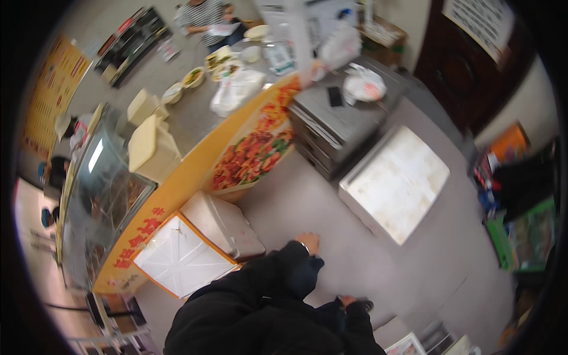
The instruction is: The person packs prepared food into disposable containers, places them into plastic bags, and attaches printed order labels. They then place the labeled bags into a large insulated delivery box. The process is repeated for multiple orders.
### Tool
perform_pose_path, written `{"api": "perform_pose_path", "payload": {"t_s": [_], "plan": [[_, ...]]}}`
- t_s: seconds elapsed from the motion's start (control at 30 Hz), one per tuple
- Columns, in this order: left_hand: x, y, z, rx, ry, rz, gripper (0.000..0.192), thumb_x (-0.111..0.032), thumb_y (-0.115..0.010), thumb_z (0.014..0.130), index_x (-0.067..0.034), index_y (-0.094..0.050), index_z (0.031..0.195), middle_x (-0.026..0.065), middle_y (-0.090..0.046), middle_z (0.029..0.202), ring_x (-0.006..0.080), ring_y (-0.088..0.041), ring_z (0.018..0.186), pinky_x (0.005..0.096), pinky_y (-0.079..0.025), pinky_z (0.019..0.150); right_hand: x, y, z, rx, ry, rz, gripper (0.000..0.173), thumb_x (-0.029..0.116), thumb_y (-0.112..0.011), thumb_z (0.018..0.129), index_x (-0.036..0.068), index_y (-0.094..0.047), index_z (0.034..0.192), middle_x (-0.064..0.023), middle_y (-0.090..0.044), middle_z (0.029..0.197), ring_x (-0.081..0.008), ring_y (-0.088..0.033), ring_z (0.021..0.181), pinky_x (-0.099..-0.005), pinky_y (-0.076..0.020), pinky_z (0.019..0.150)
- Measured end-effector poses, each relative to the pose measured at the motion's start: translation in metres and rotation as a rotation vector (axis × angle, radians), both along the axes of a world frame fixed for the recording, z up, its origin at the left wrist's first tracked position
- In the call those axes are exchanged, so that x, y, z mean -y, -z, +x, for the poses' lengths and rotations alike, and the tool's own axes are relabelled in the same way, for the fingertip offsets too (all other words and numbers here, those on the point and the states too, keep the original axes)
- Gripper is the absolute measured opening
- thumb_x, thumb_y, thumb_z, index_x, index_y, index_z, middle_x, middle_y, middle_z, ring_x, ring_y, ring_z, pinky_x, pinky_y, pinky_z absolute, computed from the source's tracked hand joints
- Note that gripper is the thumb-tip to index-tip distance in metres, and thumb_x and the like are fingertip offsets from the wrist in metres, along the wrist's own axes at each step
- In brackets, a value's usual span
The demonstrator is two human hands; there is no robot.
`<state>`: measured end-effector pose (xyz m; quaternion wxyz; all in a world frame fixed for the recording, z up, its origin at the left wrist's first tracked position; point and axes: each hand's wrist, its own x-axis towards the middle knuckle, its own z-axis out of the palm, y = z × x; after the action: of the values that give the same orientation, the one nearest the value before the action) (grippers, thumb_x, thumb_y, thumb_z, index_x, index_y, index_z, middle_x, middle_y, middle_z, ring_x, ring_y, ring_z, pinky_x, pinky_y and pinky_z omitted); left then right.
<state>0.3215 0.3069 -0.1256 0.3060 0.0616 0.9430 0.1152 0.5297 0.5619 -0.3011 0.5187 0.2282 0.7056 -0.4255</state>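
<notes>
My left hand (311, 242), with a bracelet or watch at the wrist, hangs over the grey floor (306, 199). Nothing shows in it, and its fingertips look slightly apart. Lower and to the right, my right hand (347, 301) is small and partly covered by the dark sleeve; whether it holds anything cannot be seen. A white foam box (226, 222) stands to the left of my left hand. In front of that box is an orange-edged carton with a white top (182, 257). A larger white foam box (397, 182) lies ahead on the right.
A yellow-fronted counter (195, 173) with a food picture runs along the left, bearing bowls and a white plastic bag (237, 91). A dark cabinet (341, 120) holds a phone (335, 96) and another bag (364, 84). A person (204, 20) stands behind. Green crates (528, 235) line the right.
</notes>
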Motion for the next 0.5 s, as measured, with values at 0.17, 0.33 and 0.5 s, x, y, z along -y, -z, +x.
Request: {"api": "perform_pose_path", "payload": {"t_s": [0.17, 0.33, 0.5], "plan": [[0.160, -0.044, -0.116, -0.417, -0.523, 0.026, 0.021, -0.022, -0.049, 0.074, -0.011, -0.058, 0.088, 0.0144, -0.057, 0.087, 0.0343, -0.056, 0.078, 0.0436, -0.044, 0.068, 0.145, -0.076, -0.257, -0.782, -0.162, -0.031, 0.025, 0.025, -0.059, 0.073, 0.005, -0.056, 0.087, -0.0106, -0.060, 0.074, -0.0231, -0.059, 0.068, -0.0341, -0.0463, 0.062], [0.255, -0.066, -0.152, -0.484, -0.820, 0.320, 0.021, -0.026, -0.051, 0.076, -0.010, -0.058, 0.088, 0.0135, -0.057, 0.081, 0.0311, -0.056, 0.076, 0.0395, -0.044, 0.069, 0.299, -0.191, -0.456, -1.157, -0.153, -0.344, 0.023, 0.015, -0.062, 0.074, 0.004, -0.054, 0.093, -0.0044, -0.058, 0.076, -0.0099, -0.053, 0.067, -0.0240, -0.0438, 0.063], [0.312, -0.064, -0.162, -0.338, -0.999, 0.447, 0.024, -0.027, -0.051, 0.077, -0.006, -0.057, 0.088, 0.0142, -0.061, 0.079, 0.0283, -0.058, 0.076, 0.0349, -0.045, 0.069, 0.458, -0.268, -0.612, -1.628, -0.254, -0.377, 0.047, 0.024, -0.061, 0.072, -0.005, -0.047, 0.106, -0.0230, -0.047, 0.106, -0.0360, -0.044, 0.100, -0.0393, -0.0352, 0.087]]}}
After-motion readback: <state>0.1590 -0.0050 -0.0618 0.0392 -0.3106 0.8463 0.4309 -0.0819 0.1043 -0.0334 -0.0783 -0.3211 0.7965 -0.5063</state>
